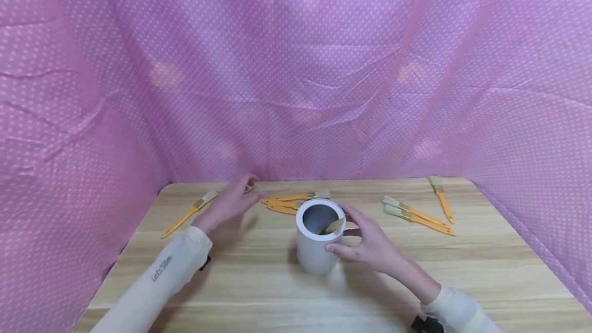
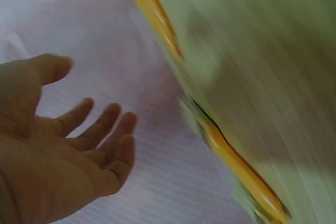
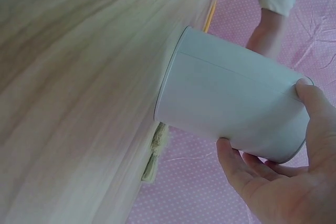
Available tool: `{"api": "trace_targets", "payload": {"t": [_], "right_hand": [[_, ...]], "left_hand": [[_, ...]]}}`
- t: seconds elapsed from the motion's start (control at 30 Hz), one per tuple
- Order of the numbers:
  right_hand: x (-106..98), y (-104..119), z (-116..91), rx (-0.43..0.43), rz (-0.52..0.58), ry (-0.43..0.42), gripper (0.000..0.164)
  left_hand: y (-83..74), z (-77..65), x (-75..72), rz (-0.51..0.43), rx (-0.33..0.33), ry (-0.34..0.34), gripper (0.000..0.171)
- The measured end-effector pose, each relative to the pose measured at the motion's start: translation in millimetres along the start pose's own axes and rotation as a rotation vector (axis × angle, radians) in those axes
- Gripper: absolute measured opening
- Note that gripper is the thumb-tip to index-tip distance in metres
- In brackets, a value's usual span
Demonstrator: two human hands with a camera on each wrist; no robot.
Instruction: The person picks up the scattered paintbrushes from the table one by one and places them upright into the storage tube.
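Note:
A white cylindrical canister [image 1: 316, 258] stands upright on the wooden table. Inside it leans a brush [image 1: 335, 225], its pale bristles showing below the rim. My right hand [image 1: 370, 243] grips the canister's right side near the top, thumb in front and fingers behind; the right wrist view shows this hand [image 3: 294, 187] around the canister [image 3: 231, 93]. My left hand [image 1: 231, 202] hovers over the back left of the table, fingers loosely bent. In the left wrist view its palm [image 2: 58, 156] holds nothing. Orange-handled brushes [image 1: 287, 198] lie between it and the canister, partly hidden.
Another brush [image 1: 189, 214] lies left of my left forearm. On the right lie two brushes side by side [image 1: 418, 216] and one more brush [image 1: 441, 199] near the back corner. Pink dotted cloth [image 1: 324, 91] hangs around the table's back and sides.

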State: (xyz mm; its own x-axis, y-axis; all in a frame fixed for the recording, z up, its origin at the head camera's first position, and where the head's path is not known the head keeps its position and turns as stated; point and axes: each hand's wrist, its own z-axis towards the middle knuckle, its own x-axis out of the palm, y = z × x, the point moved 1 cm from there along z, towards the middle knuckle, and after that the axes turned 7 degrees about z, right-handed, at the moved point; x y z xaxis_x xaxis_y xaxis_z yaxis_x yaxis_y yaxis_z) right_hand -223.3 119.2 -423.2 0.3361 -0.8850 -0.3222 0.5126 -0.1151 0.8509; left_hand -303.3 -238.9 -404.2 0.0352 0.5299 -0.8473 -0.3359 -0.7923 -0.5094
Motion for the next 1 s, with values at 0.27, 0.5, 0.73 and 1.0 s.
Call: {"api": "trace_targets", "payload": {"t": [0.27, 0.5, 0.73, 1.0], "right_hand": [[1.0, 5.3, -1.7, -0.008, -0.001, 0.001, 0.085], [1.2, 6.2, -0.6, -0.004, 0.015, -0.013, 0.084], [0.1, -7.6, 2.6, 0.01, 0.041, 0.015, 0.085], [-0.8, -8.6, 0.2, -0.002, 0.049, 0.002, 0.084]], "left_hand": [[54.2, 28.7, -6.3, 0.231, -0.166, 0.04, 0.057], [72.2, 38.1, -2.7, 0.36, -0.205, 0.061, 0.018], [80.8, 37.1, 2.5, 0.363, -0.227, 0.047, 0.016], [78.1, 47.7, 8.9, 0.379, -0.217, 0.054, 0.019]]}}
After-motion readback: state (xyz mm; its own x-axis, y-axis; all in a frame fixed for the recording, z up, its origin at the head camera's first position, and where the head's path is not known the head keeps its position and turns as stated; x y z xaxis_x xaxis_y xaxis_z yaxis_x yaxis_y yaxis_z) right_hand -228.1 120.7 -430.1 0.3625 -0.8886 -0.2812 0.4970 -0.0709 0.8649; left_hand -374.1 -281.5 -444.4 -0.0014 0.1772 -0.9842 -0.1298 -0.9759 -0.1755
